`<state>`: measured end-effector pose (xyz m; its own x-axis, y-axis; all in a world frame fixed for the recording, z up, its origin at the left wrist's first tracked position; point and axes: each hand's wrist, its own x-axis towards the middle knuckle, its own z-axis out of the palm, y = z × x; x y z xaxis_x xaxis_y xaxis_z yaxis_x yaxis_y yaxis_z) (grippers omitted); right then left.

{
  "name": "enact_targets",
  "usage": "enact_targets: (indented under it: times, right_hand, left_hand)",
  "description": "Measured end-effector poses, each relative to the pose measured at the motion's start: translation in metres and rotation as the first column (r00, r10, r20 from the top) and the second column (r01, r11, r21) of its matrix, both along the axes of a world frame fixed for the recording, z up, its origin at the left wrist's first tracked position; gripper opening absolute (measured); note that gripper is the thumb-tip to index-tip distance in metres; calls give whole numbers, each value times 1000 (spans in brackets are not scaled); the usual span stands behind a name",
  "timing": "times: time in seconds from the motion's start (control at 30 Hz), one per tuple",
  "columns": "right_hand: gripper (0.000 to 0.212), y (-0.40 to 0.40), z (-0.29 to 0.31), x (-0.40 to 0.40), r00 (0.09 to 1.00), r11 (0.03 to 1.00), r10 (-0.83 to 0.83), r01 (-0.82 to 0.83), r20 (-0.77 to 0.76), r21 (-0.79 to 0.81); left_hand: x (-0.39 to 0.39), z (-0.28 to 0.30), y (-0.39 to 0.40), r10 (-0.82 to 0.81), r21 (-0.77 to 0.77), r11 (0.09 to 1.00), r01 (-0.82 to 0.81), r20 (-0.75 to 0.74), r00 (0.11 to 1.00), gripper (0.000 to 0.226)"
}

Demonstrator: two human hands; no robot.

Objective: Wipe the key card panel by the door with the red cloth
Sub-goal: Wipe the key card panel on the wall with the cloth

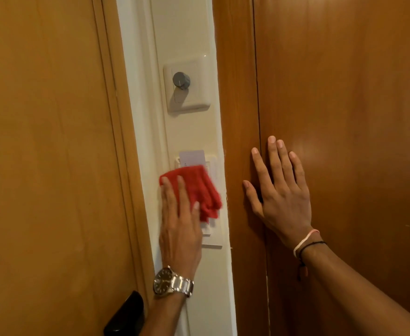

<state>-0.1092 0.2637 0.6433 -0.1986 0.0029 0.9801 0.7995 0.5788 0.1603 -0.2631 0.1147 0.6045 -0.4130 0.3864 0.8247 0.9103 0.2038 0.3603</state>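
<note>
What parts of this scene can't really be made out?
Head view only:
- Key card panel: mostly covered by the red cloth and left hand.
- Key card: lower part hidden in its slot; any print is unreadable.
- Black door handle: cut off by the bottom edge.

We see a fuzzy red cloth (196, 190) at six o'clock from the smooth white plastic dimmer plate (187, 86); glossy varnished wood door (344, 93) at three o'clock.
</note>
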Motion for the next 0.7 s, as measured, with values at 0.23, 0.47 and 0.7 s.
enact_targets:
  times: [0.23,0.47,0.7]
  right_hand:
    - [64,-2,1,2,1000,1000,-30,30,-2,5]
    - [65,-2,2,1,1000,1000,-16,16,1,-4]
    - [65,0,3,1,1000,1000,-16,16,-4,-8]
  left_hand:
    - [29,-11,1,57,10,998,-57,-102,993,81]
    - [35,6,23,186,19,982,-186,-168,968,71]
    - [16,21,28,180,109,980,-169,-101,978,67]
